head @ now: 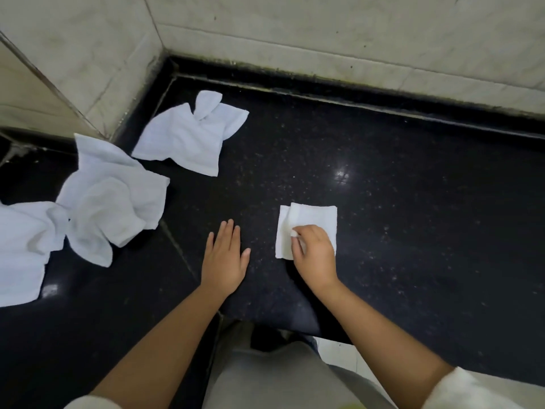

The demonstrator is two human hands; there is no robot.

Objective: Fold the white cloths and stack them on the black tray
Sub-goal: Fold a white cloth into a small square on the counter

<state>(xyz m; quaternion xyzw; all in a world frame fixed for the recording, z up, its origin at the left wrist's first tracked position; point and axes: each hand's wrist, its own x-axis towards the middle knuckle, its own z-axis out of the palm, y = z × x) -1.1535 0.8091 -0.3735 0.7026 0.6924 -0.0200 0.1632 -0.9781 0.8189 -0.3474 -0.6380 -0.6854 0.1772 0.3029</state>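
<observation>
Right hand sat right of centre in the frame, fingers curled, pinching a bit of the folded white cloth at its near-left part. That cloth was a small square, lying flat on the black surface, with one layer edge showing as a ridge along its left side. The hand covered its lower right corner.

Left hand was just left of it, near but apart from the folded cloth, palm down, fingers straight and slightly spread, holding nothing. Couldn't tell whether it touched the surface or hovered over it.

Three loose white cloths lay further left, all unfolded:
- one cloth in the upper left of the frame, mostly spread out, with a twisted corner standing up at its far edge
- a crumpled cloth at mid left, bunched and creased
- a third cloth at the left edge, partly cut off by the frame, touching the crumpled one

The surface was dark speckled stone, glossy, with a seam running diagonally below the left hand. Pale tiled walls met in a corner at the top of the frame. No separate black tray could be made out from the dark surface. White sleeves showed at the bottom corners of the frame.
</observation>
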